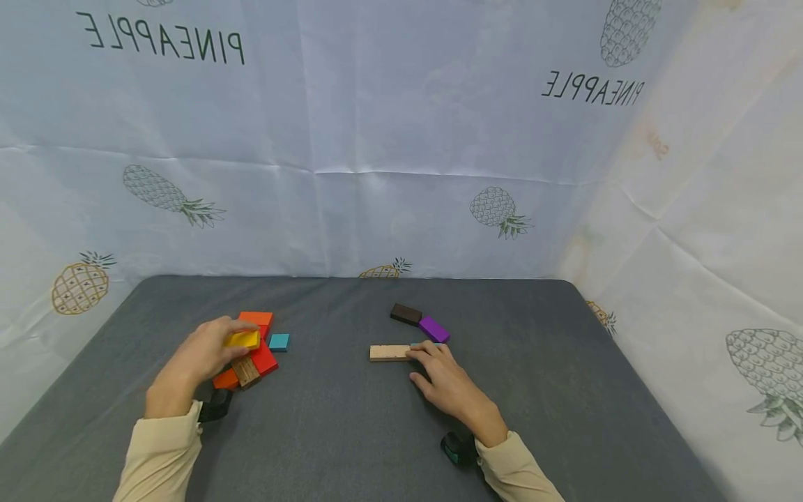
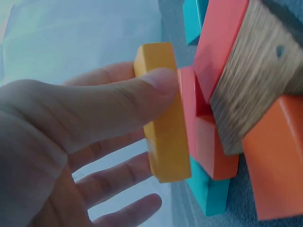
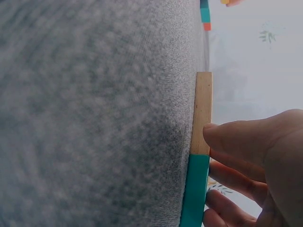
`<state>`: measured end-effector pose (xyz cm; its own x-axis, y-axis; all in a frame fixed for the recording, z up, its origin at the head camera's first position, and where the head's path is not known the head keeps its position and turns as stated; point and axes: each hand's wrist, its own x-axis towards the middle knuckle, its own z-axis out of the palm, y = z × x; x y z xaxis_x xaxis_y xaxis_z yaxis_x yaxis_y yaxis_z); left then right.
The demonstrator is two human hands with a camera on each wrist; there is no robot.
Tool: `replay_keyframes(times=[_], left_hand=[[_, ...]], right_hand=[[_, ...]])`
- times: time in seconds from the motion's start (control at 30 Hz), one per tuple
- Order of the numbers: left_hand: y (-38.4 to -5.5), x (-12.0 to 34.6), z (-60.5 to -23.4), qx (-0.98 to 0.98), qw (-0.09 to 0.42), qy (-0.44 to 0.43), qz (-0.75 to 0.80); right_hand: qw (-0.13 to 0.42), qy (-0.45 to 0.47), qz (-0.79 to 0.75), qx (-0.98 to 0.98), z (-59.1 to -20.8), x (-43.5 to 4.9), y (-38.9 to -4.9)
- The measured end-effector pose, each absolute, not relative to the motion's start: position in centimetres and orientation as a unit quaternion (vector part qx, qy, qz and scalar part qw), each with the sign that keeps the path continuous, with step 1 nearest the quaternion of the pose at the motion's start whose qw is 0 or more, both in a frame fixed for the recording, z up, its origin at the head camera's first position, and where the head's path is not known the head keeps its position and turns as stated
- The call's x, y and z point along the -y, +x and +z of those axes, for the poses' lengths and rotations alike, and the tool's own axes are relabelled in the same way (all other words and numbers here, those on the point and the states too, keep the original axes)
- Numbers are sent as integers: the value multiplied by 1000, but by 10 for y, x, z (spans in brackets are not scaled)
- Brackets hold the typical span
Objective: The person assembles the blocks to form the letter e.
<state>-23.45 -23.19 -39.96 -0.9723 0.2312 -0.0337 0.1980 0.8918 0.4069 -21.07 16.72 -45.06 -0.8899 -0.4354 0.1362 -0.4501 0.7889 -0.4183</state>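
Yellow block (image 1: 243, 340), just one, in left hand (image 1: 202, 353)

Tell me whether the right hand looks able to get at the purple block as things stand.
Most likely yes: the purple block lies just beyond the fingertips of the right hand, and nothing appears to rest on top of it.

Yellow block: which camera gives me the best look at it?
The left wrist view: there the yellow block appears large, pinched in the left hand. The head view shows it small, partly covered by that hand. The right wrist view catches only what is probably a sliver of it, at the top edge.
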Motion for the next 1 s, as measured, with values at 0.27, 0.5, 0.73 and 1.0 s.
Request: replay_keyframes(times=[0.27, 0.5, 0.73, 1.0], left_hand=[[-235, 216, -403, -969, 15, 127, 212], [-238, 203, -405, -961, 0, 166, 219], [-241, 188, -409, -959, -15, 181, 216], [-248, 171, -415, -957, -51, 199, 206]], right_hand=[[16, 234, 225, 946, -451, -167, -211], [15, 234, 222, 946, -451, -167, -210], [16, 233, 224, 946, -452, -167, -211], [17, 235, 224, 946, -452, -167, -211]])
